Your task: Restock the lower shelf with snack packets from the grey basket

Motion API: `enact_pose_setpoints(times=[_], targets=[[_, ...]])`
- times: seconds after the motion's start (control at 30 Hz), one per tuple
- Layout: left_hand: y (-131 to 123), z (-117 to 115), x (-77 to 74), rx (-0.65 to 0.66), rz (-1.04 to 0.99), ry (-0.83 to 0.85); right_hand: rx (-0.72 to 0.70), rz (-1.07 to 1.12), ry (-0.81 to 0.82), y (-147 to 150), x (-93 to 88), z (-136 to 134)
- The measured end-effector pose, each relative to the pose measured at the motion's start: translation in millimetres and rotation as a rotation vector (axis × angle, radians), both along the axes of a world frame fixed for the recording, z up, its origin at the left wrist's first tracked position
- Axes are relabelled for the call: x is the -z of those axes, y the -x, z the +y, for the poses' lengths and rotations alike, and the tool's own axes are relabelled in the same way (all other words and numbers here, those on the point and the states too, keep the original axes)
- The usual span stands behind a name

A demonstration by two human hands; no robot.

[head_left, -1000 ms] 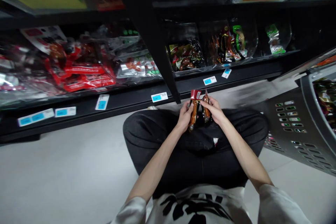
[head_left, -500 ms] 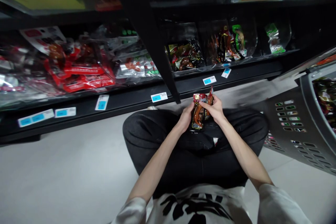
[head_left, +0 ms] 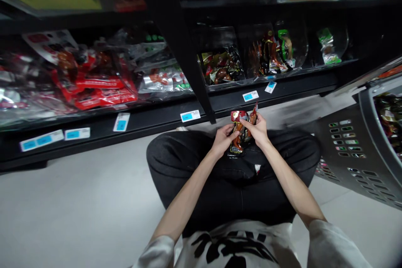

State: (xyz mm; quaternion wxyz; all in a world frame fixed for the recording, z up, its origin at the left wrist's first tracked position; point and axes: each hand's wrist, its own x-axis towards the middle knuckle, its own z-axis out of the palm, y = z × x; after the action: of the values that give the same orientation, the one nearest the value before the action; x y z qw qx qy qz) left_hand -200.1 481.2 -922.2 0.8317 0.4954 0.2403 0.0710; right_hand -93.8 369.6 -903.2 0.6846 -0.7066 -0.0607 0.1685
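Note:
Above my lap, my left hand (head_left: 221, 139) is closed on the left side of a vacuum-packed meat snack (head_left: 237, 145), its thumb lying across the front. This packet has a red top and a brown piece showing through dark-edged wrapping. My right hand (head_left: 258, 130) grips a second similar meat packet (head_left: 252, 118), tilted beside the first. The right thumb reaches over to the first packet's upper edge. Whether more packets lie behind these two is hidden.
Ahead, a black shelf (head_left: 273, 97) carries clear bins of packets (head_left: 223, 73) and price tags (head_left: 250, 96). Red packets (head_left: 103, 92) fill the left section. A black upright (head_left: 191, 58) divides the shelf. At right stands a grey perforated basket (head_left: 342, 167) with packets inside.
My left thumb has come across the front of the first packet, and the left fingers have shifted. My right hand stays nearly in place, with its packet slightly moved.

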Motion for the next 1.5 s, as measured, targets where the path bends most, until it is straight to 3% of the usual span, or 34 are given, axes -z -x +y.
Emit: enact_pose_setpoints(times=[0.17,0.43,0.77,1.0,1.33,1.5], targets=[[0,0,1.1,-0.022,0.017,-0.041,-0.007,-0.017,0.02,0,-0.1,0],[-1,2,-3.9,-0.225,0.028,-0.007,-0.149,0.173,-0.07,3,3.7,1],[-2,3,-6.6,-0.249,0.022,0.066,-0.359,0.115,-0.082,6,-4.0,-2],[-5,5,-4.4,-0.3,0.047,0.121,-0.422,0.107,-0.105,6,-6.1,-2],[-4,3,-5.3,-0.255,0.03,0.109,-0.281,0.22,-0.054,4,-1.5,1],[-3,0,-5.6,-0.207,-0.005,0.137,-0.241,0.139,0.045,4,0.2,-1]])
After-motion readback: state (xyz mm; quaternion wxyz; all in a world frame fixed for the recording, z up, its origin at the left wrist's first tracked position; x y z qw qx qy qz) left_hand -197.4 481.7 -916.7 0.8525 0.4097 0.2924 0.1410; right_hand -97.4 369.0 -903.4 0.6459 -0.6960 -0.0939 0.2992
